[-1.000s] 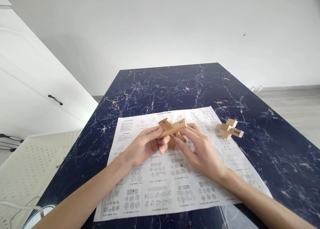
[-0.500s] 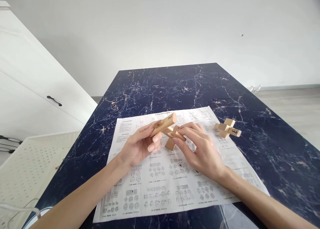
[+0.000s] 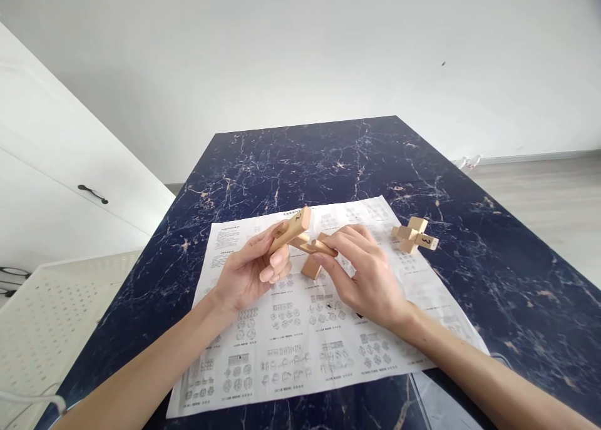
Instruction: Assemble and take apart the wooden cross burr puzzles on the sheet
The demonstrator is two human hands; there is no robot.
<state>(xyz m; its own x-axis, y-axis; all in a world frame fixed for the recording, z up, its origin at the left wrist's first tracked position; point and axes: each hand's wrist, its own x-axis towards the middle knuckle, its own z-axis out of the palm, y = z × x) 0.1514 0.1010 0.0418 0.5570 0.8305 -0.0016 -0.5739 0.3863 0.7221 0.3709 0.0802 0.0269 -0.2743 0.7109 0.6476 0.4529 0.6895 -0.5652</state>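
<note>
Between finger and thumb, my left hand [image 3: 253, 264] grips a light wooden puzzle piece [image 3: 297, 225] with a dark number on its end, tilted up to the right. My right hand [image 3: 359, 270] pinches a second notched wooden puzzle stick [image 3: 325, 248], whose far part lies under the fingers. Below and between the hands another wooden block [image 3: 310, 268] shows above the paper; whether it joins the held pieces I cannot tell. Farther right sits a cross-shaped group of interlocked wooden pieces [image 3: 409, 235], one end marked 3.
A large printed sheet of puzzle diagrams [image 3: 286, 380] lies under my hands on the dark blue marble-patterned table [image 3: 300, 167]. To the left stand a white cabinet with a black handle [image 3: 92, 194] and a perforated white surface [image 3: 61, 298]. A pale cable [image 3: 32, 400] runs at lower left.
The whole view has shifted slightly, so everything appears a little farther left. My hands keep the same grips, with the left hand's piece turned slightly more upright.
</note>
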